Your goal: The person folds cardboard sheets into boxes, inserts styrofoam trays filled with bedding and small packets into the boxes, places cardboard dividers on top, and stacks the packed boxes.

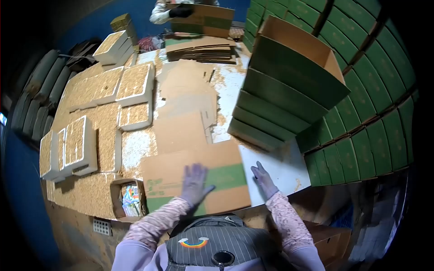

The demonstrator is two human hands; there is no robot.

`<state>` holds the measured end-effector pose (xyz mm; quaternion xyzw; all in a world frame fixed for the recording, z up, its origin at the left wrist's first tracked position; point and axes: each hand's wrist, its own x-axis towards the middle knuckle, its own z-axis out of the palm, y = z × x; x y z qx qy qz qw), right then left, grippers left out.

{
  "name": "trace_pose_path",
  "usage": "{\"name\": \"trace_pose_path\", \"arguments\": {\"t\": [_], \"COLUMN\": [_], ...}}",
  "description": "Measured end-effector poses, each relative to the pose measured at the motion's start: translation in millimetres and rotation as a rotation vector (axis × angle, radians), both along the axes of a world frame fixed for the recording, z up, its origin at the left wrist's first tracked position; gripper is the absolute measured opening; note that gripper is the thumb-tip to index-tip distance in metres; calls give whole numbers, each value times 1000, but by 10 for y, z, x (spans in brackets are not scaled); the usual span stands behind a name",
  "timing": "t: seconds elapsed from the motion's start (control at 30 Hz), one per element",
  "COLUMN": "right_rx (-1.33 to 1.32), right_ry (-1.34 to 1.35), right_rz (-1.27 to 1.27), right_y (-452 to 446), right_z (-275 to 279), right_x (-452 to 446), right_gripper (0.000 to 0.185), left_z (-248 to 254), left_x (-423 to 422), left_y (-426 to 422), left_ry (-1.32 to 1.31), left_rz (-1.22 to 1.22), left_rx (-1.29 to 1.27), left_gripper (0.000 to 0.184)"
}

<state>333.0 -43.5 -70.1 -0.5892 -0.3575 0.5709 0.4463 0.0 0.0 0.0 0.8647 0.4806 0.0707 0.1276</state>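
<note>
A flat brown cardboard sheet with green bands (pixel 221 194) lies at the table's near edge. My left hand (pixel 195 184), in a thin purplish glove, is spread flat on it with the fingers apart. Just beyond the sheet's right edge, my right hand (pixel 264 179) is over the white tabletop (pixel 282 165). Its fingers are partly stretched and apart, with nothing in them; whether it touches the table I cannot tell. More flat cardboard (pixel 181 133) lies past the sheet, farther up the table.
A tall stack of open green boxes (pixel 285 90) stands right of centre, before a wall of green boxes (pixel 361 99). White trays of shavings (pixel 74 140) sit left. A small carton of packets (pixel 118 198) is near left. Opposite, another person's gloved hand (pixel 181 11) touches cardboard.
</note>
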Motion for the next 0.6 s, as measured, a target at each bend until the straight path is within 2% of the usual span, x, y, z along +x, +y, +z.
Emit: {"name": "trace_pose_path", "arguments": {"t": [0.03,0.07,0.1,0.13,0.17,0.23,0.3,0.33,0.37,0.43,0.47,0.5,0.57,0.6], "right_rx": [-71,-73,-162,-166,-169,-57,137,259,329,204,148,156,933,981], "right_ry": [260,14,-110,-2,102,261,253,256,341,-241,-388,-392,-879,-1115], "right_rz": [-207,-97,-116,-104,-92,-164,-134,-98,-94,216,99,97,-310,-78], "right_y": [132,221,236,252,276,304,392,391,418,491,503,469,357,347], "right_z": [104,617,771,860,992,1559,1736,2029,2066,2027,1942,2089,2617,2801], "right_x": [-237,-392,-386,-373,-390,-500,-364,-504,-526,-310,-317,-489,-1091,-1238], "right_gripper": [58,51,45,41,37,30,26,26,31,40,46,46,46,46], "left_z": [50,113,77,201,369,807,1480,1736,1930,2160,2261,2335,2473,2611], "left_x": [159,327,372,316,141,-233,-731,-952,-1127,-1357,-1413,-1461,-1517,-1523], "left_y": [-95,-162,-245,-237,-168,60,205,280,329,295,285,269,229,246], "left_ry": [-28,-91,-227,-346,-338,-277,-279,-226,-176,-108,-135,-140,-170,-164], "left_rz": [-78,-115,-156,-182,-158,-34,213,273,331,307,287,287,340,366], "left_rx": [-26,-48,-67,-124,-120,29,361,492,627,419,320,328,-79,-225], "left_gripper": [85,83,82,77,77,73,62,55,48,35,31,31,35,42]}}
